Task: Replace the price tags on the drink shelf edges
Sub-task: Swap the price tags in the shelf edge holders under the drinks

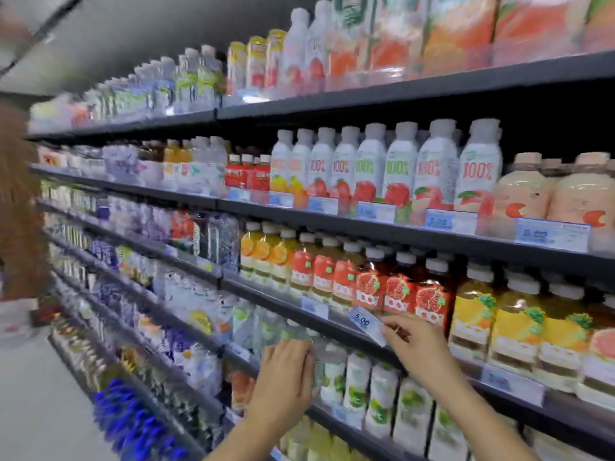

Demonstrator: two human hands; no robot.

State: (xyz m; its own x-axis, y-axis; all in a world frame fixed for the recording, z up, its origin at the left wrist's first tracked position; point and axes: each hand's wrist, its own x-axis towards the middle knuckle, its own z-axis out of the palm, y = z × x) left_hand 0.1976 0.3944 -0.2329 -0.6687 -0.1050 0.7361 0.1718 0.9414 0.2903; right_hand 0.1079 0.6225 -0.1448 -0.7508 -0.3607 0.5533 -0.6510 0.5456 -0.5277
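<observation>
A blue and white price tag (367, 324) reading 5.00 is pinched at its right end by my right hand (417, 344). It is tilted, just in front of the dark shelf edge (286, 296) under the red pomegranate juice bottles (399, 291). My left hand (288, 371) hovers lower left, in front of the clear water bottles (327, 361), its fingers loosely curved and holding nothing that I can see. Another tag (314, 307) sits on the same shelf edge to the left.
Several dark shelves full of drink bottles run away to the left. More price tags (451, 221) hang on the shelf above, and one tag (511, 382) sits further right. A person with reddish hair (20, 207) stands at the far left in the aisle.
</observation>
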